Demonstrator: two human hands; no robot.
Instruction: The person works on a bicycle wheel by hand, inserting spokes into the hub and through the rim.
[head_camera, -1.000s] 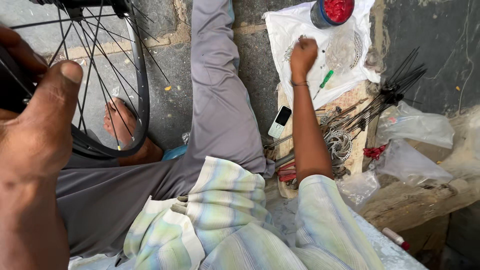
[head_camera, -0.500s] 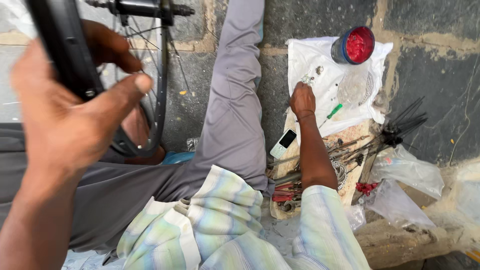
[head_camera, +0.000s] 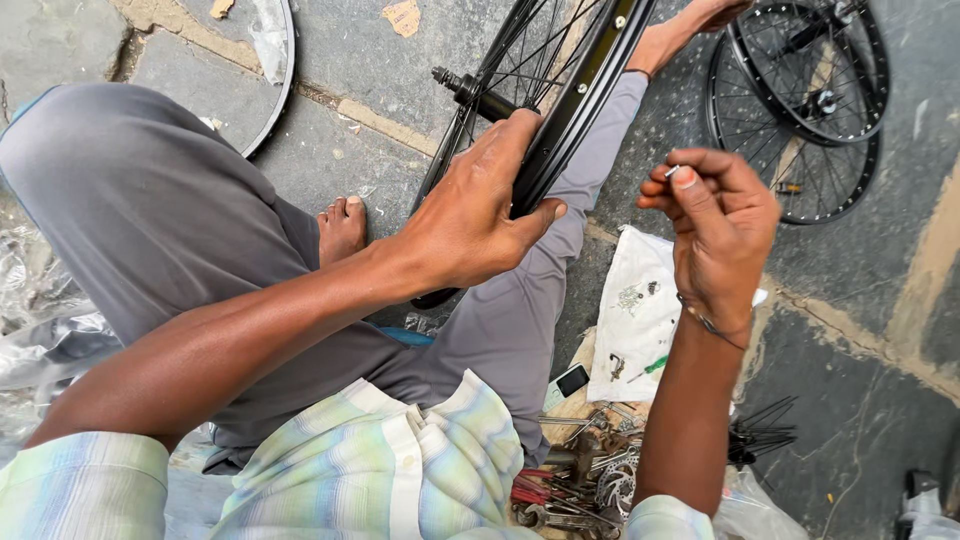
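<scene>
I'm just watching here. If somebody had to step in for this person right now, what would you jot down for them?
Left hand: grips the black rim of the spoked wheel, which stands over the lap.
Right hand: raised, pinching a small silver part at its fingertips.
White sheet with small parts lies on the ground by the right leg; tool pile below it; loose spokes beside it.
More wheels lie top right.
Done: part picked up. Left: it is not yet on the wheel.

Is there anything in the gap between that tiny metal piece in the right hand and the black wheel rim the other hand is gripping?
Nothing visible. The right hand pinches a small metal piece in open air beside the black rim, which the left hand grips.
</scene>
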